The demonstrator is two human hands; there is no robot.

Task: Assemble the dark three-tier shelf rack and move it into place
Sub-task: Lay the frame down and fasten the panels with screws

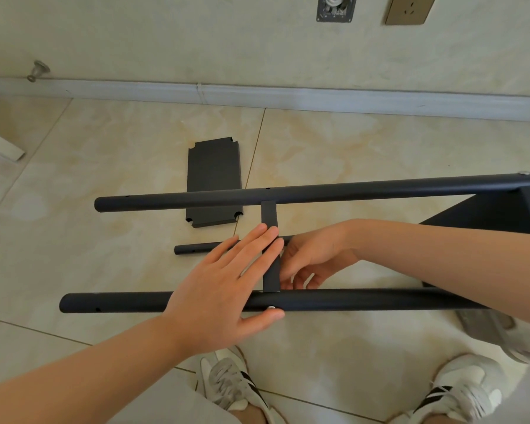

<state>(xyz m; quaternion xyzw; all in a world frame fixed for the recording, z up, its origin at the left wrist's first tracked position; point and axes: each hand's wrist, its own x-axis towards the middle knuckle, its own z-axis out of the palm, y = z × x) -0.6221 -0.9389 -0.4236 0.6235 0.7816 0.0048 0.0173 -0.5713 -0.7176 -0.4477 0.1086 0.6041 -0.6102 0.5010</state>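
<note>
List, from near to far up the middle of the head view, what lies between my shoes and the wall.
Left shoe → near pole → short loose tube → far pole → skirting board → wall socket.

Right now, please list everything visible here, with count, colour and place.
long poles: two, dark, one far, one near
third pole: one, dark, on the floor between them
middle shelf board: one, dark, edge-on between the long poles
end shelf board: one, dark, right end
loose shelf board: one, dark, flat on floor
screws: two, silver, one in each long pole
wall socket: one, bronze, top right
wall plate: one, grey, top centre
door stopper: one, silver, upper left
shoes: two, white with dark stripes, bottom
left hand: one, flat on near pole and middle shelf board
right hand: one, fingers curled beside middle shelf board
</note>
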